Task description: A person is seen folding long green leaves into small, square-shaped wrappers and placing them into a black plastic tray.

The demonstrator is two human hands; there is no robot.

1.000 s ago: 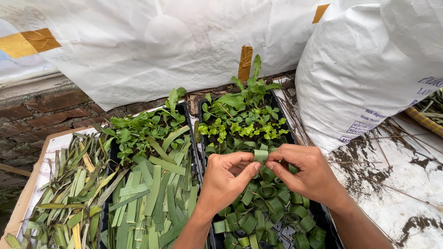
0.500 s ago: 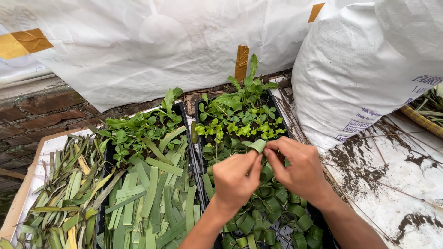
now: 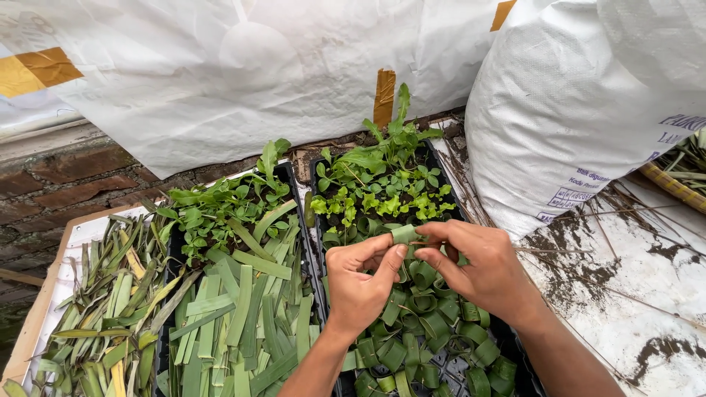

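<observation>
Soiled white sheet [image 3: 647,309] w/ trays [image 3: 312,220], sack [image 3: 581,110]

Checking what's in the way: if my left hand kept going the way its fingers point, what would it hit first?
Probably the right hand: the left hand points up and right, its fingertips almost meeting the other's around the leaf loop. The seedlings lie beyond, though depth is unclear.

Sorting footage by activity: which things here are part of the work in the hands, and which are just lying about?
In the work: left hand, right hand, leaf strip pinched between both, tray of leaf rings, flat cut strips.
Lying about: white sack, basket, pale sheet.
</observation>
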